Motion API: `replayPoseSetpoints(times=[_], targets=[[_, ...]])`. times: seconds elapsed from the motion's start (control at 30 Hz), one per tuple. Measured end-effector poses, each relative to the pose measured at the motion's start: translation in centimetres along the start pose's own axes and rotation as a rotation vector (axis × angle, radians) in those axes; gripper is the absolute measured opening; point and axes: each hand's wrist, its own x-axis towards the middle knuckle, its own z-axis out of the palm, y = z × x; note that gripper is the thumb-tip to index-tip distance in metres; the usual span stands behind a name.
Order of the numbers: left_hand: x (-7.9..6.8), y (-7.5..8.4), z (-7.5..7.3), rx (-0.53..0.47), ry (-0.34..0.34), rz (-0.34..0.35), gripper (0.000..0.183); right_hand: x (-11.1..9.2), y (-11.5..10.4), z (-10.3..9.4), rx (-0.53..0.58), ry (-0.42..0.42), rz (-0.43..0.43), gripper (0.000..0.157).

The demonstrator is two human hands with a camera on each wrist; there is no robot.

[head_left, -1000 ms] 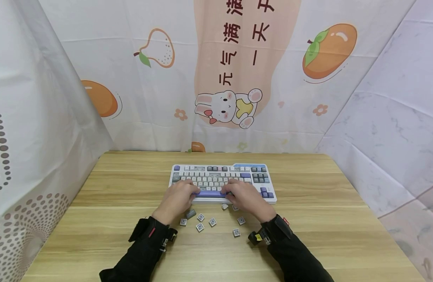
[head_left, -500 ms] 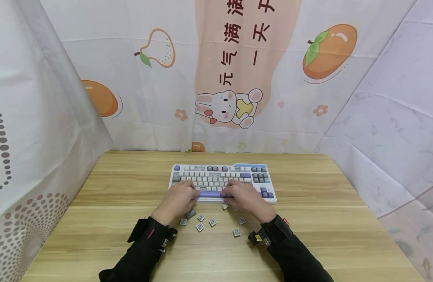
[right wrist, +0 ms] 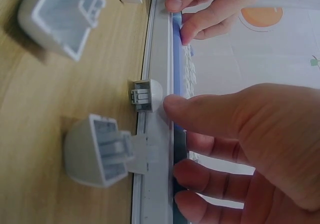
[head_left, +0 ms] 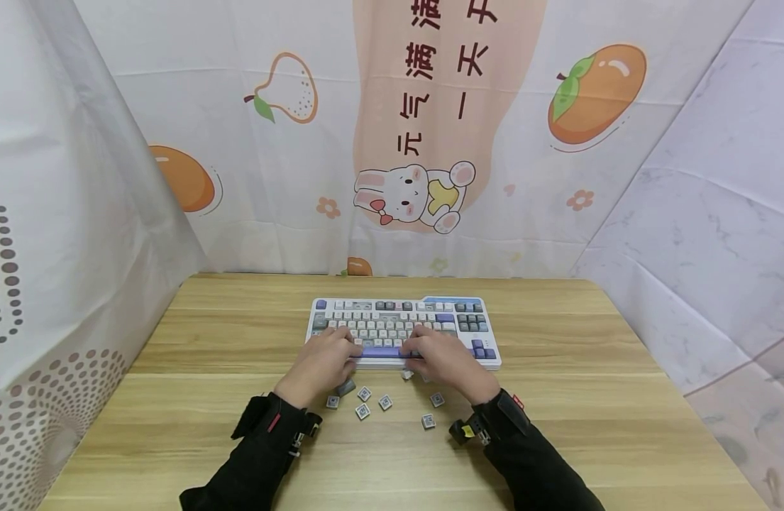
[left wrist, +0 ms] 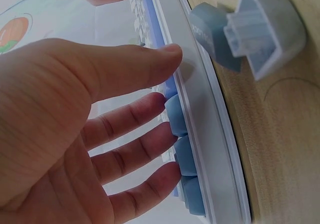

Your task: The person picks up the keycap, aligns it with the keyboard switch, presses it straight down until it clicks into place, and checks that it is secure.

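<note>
A white compact keyboard (head_left: 398, 325) with white, grey and purple keycaps lies across the middle of the table. Its long purple space bar (head_left: 380, 352) spans the distance between my hands. My left hand (head_left: 321, 358) rests at its left end; in the left wrist view the thumb (left wrist: 160, 61) lies over the front of the case and three fingertips touch the blue-grey keys (left wrist: 185, 156). At the other end is my right hand (head_left: 445, 358), its thumb (right wrist: 187, 109) by the front edge and fingertips on the bottom row. The left index finger is hidden behind the thumb in the left wrist view.
Several loose keycaps lie underside up before the keyboard, among them one near my right wrist (head_left: 428, 421). A wider grey keycap (head_left: 345, 387) is close to my left wrist. One small keycap (right wrist: 150, 95) leans at the case's front edge. Printed cloth (head_left: 264, 234) hangs behind the table.
My left hand's fingertips have shifted slightly at the end of the space bar, which looks a little lower than a second ago. The right hand and loose keycaps stay almost still.
</note>
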Motion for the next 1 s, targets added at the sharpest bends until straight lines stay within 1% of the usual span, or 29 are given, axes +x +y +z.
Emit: replayPoseSetpoints(times=[0.27,0.53,0.73,1.0], targets=[[-0.04,0.0,-0.26,-0.002,-0.026,-0.012,0.022,0.1,-0.15,-0.1,-0.001,-0.004,-0.006,0.017],[-0.11,0.16,-0.26,-0.041,-0.031,-0.043,0.026,0.03,-0.2,0.02,0.006,0.009,-0.01,0.017],[-0.12,0.17,-0.32,-0.08,-0.024,-0.054,0.026,-0.07,0.0,0.21,0.01,0.005,0.005,0.018],[-0.03,-0.05,-0.42,-0.091,0.006,-0.039,0.027,-0.12,0.14,-0.07,0.003,-0.004,0.012,0.021]])
